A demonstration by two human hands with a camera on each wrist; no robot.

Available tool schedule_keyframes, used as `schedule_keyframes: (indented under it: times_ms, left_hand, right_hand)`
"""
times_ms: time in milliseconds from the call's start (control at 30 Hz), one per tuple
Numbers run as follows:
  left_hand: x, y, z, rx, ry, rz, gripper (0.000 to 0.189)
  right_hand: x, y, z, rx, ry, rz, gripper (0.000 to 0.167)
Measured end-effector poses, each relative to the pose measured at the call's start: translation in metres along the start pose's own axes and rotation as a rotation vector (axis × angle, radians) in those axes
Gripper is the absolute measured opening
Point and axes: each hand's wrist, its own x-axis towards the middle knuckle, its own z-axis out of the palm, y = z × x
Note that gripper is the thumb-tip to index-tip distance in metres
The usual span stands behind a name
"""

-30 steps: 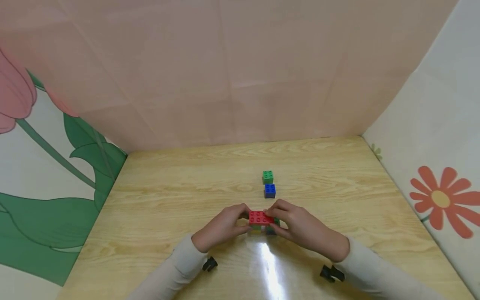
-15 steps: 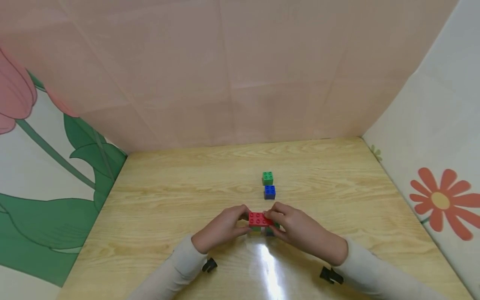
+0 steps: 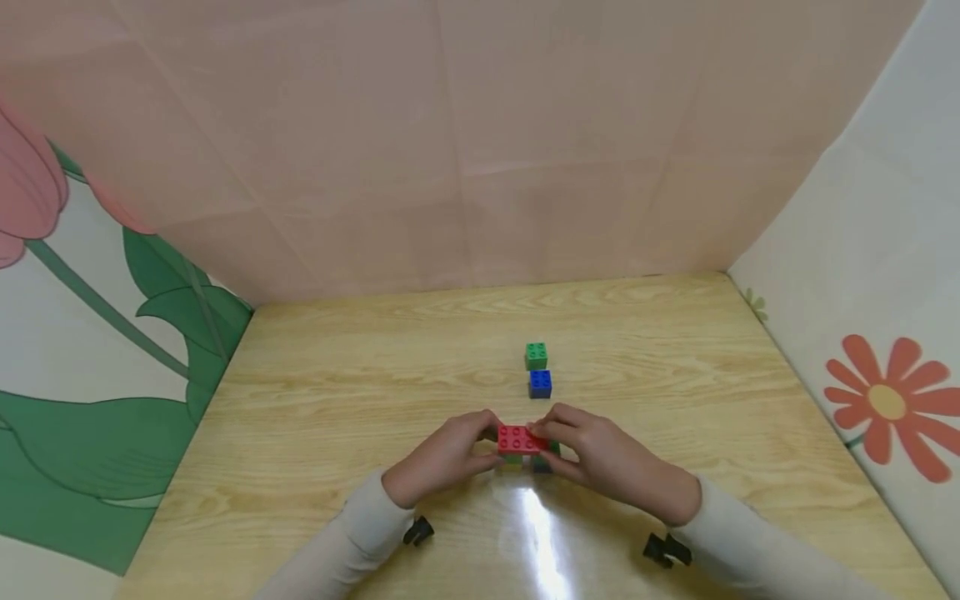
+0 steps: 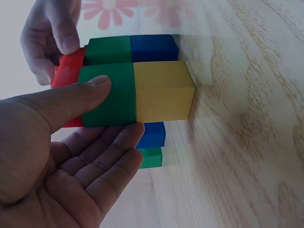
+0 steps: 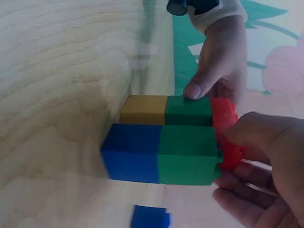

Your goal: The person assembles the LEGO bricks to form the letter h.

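Observation:
A small block structure stands on the table, made of two columns with a red brick across the top. Its left column is a yellow brick under a green brick; the right column is a blue brick under another green brick. My left hand pinches the left column's green brick, thumb on the near side and fingers behind. With thumb and fingers, my right hand pinches the red brick at its right end. Some studs of the right green brick show beside the red one.
Behind the structure lie a loose blue brick and, farther back, a loose green brick. The wooden table meets a pink back wall, with flower-patterned panels on both sides.

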Motion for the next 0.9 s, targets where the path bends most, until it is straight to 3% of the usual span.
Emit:
schedule_keyframes:
  times_ms: [900]
  left_hand:
    - [-0.0008, 0.0007, 0.0005, 0.005, 0.009, 0.03, 0.027]
  right_hand:
    - [-0.0062, 0.0015, 0.0018, -0.035, 0.012, -0.017, 0.034]
